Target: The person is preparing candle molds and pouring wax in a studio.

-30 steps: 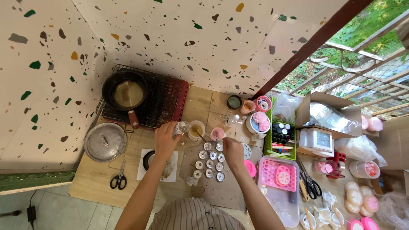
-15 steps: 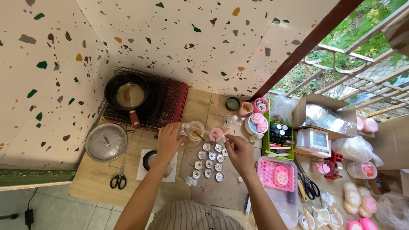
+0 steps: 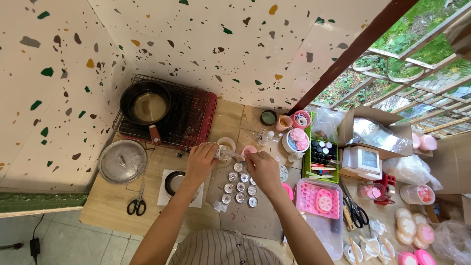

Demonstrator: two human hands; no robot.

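The left hand [image 3: 200,161] is curled around a small clear bottle [image 3: 223,153]. The bottle lies on its side in the air, and its thin tip points to the right. The right hand [image 3: 262,169] is closed too. Its fingers pinch something at the tip of the bottle, but it is too small to tell what it is. The two hands are very close, just over the middle of the wooden surface [image 3: 105,208].

Right below the hands sit small round silver cups [image 3: 239,186] in rows on a grey mat [image 3: 250,218]. A little pink cup [image 3: 249,150] and a tan cup [image 3: 226,144] stand just past the hands, on the far side.

Far to the left is a black pan [image 3: 145,102] with a red handle. It rests on a wire rack [image 3: 192,115] with a red side. Nearer, on the left, a round metal lid [image 3: 122,161] lies flat. Black scissors [image 3: 137,203] lie near it. A dark round dish [image 3: 172,182] sits on white paper, partly under the left arm.

To the right of the hands is a pink tray [image 3: 319,198] with a round pink and white thing in it. A green box [image 3: 321,154] with little pots stands farther back. A white bowl [image 3: 296,139] with pink stuff is beside it. Far right are a small white scale [image 3: 361,160], a cardboard box [image 3: 375,130] and more round pink things [image 3: 407,225].
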